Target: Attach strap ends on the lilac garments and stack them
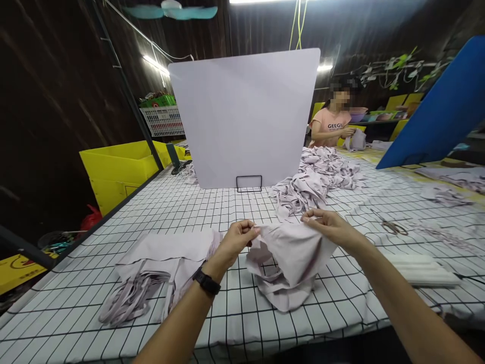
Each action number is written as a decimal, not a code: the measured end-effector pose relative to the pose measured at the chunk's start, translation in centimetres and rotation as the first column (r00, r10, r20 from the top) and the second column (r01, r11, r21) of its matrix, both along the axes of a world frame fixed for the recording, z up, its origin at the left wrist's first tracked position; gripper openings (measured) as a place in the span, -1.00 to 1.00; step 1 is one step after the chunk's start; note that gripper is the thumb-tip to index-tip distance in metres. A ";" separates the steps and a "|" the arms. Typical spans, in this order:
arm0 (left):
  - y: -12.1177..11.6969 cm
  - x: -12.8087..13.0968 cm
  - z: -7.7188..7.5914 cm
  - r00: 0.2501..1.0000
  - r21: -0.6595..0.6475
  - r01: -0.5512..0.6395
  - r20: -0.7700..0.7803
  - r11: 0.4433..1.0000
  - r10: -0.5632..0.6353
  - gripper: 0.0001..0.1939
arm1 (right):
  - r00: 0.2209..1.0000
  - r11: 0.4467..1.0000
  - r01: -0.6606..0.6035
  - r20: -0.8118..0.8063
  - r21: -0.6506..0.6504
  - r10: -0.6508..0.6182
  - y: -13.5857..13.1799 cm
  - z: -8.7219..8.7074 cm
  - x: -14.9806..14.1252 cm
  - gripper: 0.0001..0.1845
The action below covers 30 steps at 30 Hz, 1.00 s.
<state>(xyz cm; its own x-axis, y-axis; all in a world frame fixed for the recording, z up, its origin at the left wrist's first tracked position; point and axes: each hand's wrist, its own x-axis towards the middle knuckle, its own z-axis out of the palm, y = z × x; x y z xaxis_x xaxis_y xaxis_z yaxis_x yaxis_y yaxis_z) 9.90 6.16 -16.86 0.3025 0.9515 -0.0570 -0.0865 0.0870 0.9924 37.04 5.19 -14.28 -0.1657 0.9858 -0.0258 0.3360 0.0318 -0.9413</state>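
A pale lilac piece of fabric (291, 253) hangs between my two hands, its top edge stretched and its lower part touching the checked tablecloth. My left hand (239, 240), with a black band on the wrist, pinches the left corner. On the other side, my right hand (329, 226) pinches the upper right edge between thumb and fingers. To the left of my left hand lies a flat stack of similar fabric pieces (170, 247), with straps bunched at its near side. What kind of sewn item the fabric is, I cannot tell.
Ahead stands a white board (246, 121) in a black wire holder (249, 183). Heaped fabric (306, 187) lies beside it. Scissors (394, 227) and a white folded bundle (422, 270) are on the right. A blue board (435, 111) leans farther off. Another person (333, 121) handles fabric behind.
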 end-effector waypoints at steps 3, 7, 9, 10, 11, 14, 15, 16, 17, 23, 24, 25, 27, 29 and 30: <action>-0.5 0.4 -0.6 0.991 0.121 -0.037 -0.124 0.992 0.052 -0.69 | 0.999 1.000 -0.006 0.049 -0.015 0.007 0.3 -1.1 0.2 -0.40; -1.8 1.4 0.0 0.959 0.371 -0.066 -0.234 0.926 0.162 -0.82 | 0.868 0.984 -0.062 0.496 0.170 -0.031 0.5 -0.7 1.0 -0.51; -2.6 1.8 0.1 0.943 0.493 -0.065 -0.253 0.868 0.214 -0.89 | 0.749 0.962 -0.079 0.652 0.260 -0.114 0.6 -0.5 1.4 -0.66; -2.9 1.9 -0.1 0.940 0.534 -0.024 -0.276 0.845 0.201 -0.92 | 0.724 0.955 -0.068 0.673 0.287 -0.151 0.6 -0.4 1.4 -0.75; -3.2 2.0 -0.4 0.939 0.550 0.056 -0.313 0.833 0.143 -0.93 | 0.711 0.949 -0.057 0.679 0.311 -0.180 0.5 -0.4 1.5 -0.81; -3.8 2.4 -1.6 0.886 0.436 0.375 -0.427 0.818 -0.179 -0.91 | 0.679 0.916 -0.066 0.691 0.396 -0.249 -0.1 -0.5 1.1 -0.78; -3.9 2.5 -1.9 0.868 0.386 0.422 -0.434 0.820 -0.242 -0.88 | 0.680 0.904 -0.079 0.686 0.420 -0.259 -0.4 -0.5 0.9 -0.76; -3.8 2.7 -2.1 0.869 0.355 0.413 -0.430 0.838 -0.246 -0.85 | 0.691 0.890 -0.095 0.674 0.445 -0.263 -0.7 -0.4 0.7 -0.76; -3.6 2.9 -2.2 0.885 0.351 0.356 -0.424 0.866 -0.192 -0.82 | 0.710 0.874 -0.112 0.653 0.474 -0.263 -1.0 -0.3 0.5 -0.76; -1.4 4.3 -1.5 0.909 0.458 0.231 -0.416 0.858 -0.023 -0.63 | 0.810 0.732 -0.177 0.520 0.658 -0.271 -2.7 1.4 -0.4 -0.80; -1.1 4.6 -1.5 0.909 0.432 0.279 -0.406 0.858 -0.091 -0.68 | 0.807 0.715 -0.191 0.522 0.673 -0.275 -2.8 1.6 -0.3 -0.81; -0.7 4.8 -1.6 0.907 0.401 0.313 -0.395 0.861 -0.146 -0.80 | 0.801 0.701 -0.203 0.528 0.683 -0.283 -2.9 1.7 -0.2 -0.82; -0.4 4.9 -1.9 0.900 0.353 0.317 -0.404 0.880 -0.162 -0.82 | 0.775 0.685 -0.215 0.548 0.696 -0.315 -2.9 1.7 0.5 -0.82; -0.3 4.7 -1.8 0.885 0.340 0.255 -0.458 0.905 -0.077 -0.80 | 0.733 0.672 -0.228 0.579 0.705 -0.358 -2.8 1.5 1.3 -0.80; -0.3 4.5 -1.5 0.871 0.346 0.214 -0.491 0.914 -0.018 -0.85 | 0.708 0.661 -0.240 0.594 0.711 -0.381 -2.7 1.3 1.7 -0.77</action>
<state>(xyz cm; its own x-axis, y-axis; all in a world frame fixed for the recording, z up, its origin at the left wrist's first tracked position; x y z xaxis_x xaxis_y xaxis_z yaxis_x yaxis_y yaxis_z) 14.36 5.87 -18.40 0.4420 0.8868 0.1350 0.3817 -0.3221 0.8664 38.73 2.49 -12.97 -0.3368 0.7319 0.5923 0.8553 0.5009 -0.1325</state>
